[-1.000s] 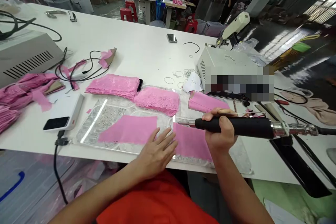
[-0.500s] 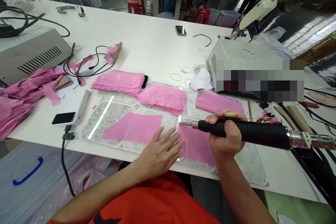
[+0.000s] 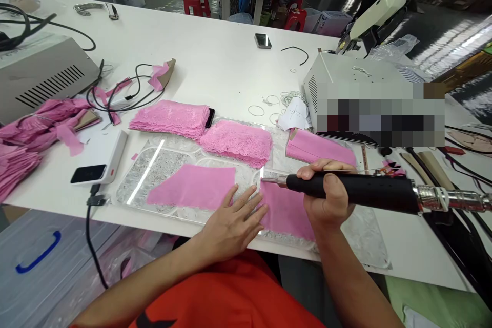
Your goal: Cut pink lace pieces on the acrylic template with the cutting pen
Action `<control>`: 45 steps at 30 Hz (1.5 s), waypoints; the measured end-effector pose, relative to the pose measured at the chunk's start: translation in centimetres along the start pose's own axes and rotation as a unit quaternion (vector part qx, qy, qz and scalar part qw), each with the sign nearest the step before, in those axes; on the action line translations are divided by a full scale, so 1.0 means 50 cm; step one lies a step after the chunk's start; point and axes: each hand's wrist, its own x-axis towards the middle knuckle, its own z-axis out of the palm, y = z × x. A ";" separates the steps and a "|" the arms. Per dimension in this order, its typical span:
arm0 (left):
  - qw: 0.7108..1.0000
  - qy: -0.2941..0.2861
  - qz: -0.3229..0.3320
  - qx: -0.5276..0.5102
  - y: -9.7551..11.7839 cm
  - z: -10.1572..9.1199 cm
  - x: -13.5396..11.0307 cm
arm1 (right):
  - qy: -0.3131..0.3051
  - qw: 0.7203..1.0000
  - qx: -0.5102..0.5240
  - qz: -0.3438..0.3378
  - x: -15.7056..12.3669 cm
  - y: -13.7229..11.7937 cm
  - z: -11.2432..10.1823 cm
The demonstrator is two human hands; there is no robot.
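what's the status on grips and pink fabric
Left grip open, spread between flat pink fabric pieces. Right grip closed around black cylindrical-handled tool. Lacy pink fabric stack beyond.

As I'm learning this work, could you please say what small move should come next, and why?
Perhaps ease the left hand back slightly: its fingertips lie close to the metal tip of the black-handled tool that the right hand grips.

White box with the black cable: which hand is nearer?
Left. The left hand is to the right of the white box; the right hand, around the black tool, is farther right.
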 end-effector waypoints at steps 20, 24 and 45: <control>0.996 0.036 0.061 -0.063 -0.006 -0.030 -0.034 | -0.035 0.997 0.059 0.045 -0.013 -0.022 -0.011; 0.995 0.035 0.063 -0.068 -0.007 -0.029 -0.032 | -0.045 0.996 0.061 0.044 -0.014 -0.021 -0.012; 0.995 0.039 0.069 -0.061 -0.002 -0.030 -0.039 | -0.114 0.988 0.064 0.084 -0.026 -0.037 -0.033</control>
